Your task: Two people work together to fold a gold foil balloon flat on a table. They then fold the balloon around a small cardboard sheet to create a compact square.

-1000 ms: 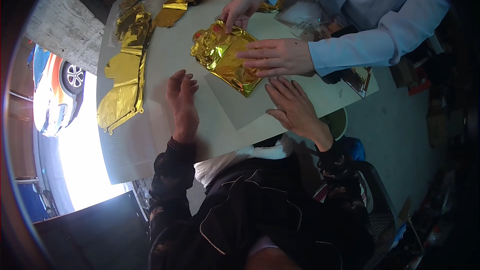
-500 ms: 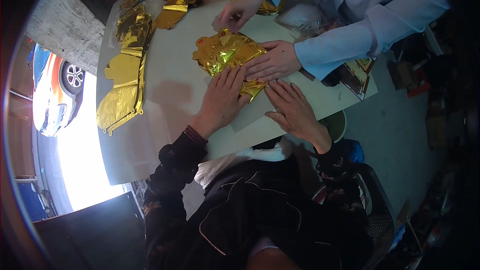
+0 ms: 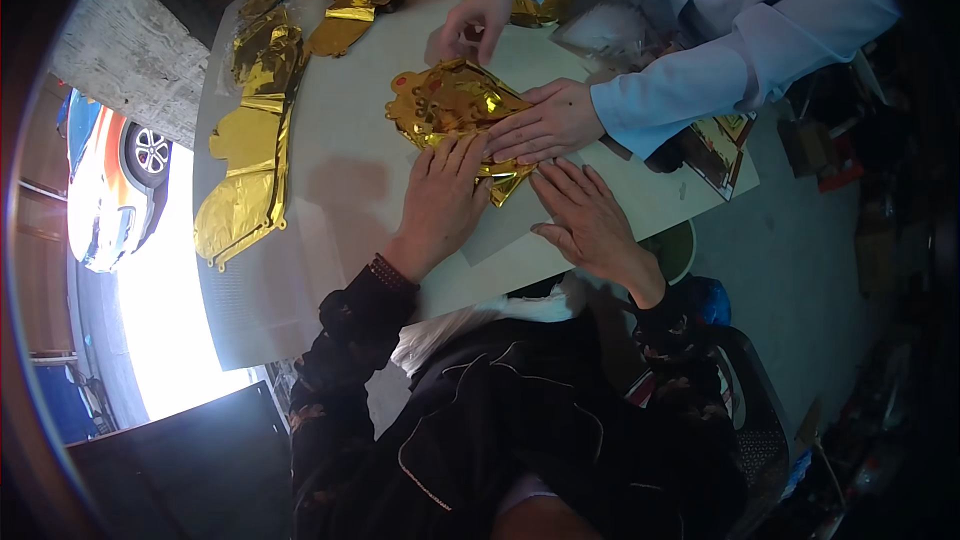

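Note:
A flat gold foil balloon [image 3: 440,105] with small red spots lies on the pale table in front of me. My left hand [image 3: 442,195] rests on its near edge, fingers stretched out and lying flat. Beside the balloon's near right corner, my right hand [image 3: 585,210] lies flat with its fingers extended, holding nothing. Between my hands and the foil's right side, a co-worker's hand [image 3: 550,120] presses on the balloon. The co-worker's other hand [image 3: 478,25] is lifted just beyond the foil's far edge, fingers curled; whether it holds anything I cannot tell.
More gold foil balloons [image 3: 250,140] run along the table's left side and far edge. Clear plastic packaging [image 3: 600,35] lies near the co-worker. A green bucket [image 3: 675,248] stands below the table's right edge, and a dark chair [image 3: 750,390] is at my right.
The co-worker's farther hand has shifted slightly and the foil's far corner has folded down. My left hand has slid a little toward me; my right hand stays put.

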Demonstrator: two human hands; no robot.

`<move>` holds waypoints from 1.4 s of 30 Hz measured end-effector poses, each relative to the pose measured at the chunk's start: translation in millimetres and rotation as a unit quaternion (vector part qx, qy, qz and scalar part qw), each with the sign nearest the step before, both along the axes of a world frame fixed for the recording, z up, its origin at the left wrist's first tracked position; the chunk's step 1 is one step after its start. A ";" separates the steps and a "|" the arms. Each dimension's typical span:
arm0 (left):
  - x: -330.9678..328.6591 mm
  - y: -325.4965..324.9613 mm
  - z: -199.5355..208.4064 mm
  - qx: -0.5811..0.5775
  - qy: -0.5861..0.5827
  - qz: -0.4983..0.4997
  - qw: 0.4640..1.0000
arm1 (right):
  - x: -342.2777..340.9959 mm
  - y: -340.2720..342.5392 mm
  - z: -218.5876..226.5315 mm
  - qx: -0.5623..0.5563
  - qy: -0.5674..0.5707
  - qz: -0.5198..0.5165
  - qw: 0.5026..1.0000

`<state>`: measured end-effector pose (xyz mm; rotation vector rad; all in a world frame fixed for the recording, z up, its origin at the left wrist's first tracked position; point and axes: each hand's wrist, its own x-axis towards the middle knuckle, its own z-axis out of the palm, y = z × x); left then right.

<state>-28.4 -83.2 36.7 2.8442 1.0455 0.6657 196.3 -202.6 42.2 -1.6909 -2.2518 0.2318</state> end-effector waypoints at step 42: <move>-0.4 -1.2 -0.9 0.021 -0.010 0.007 1.000 | -0.4 0.8 -1.3 0.008 -0.016 0.001 1.000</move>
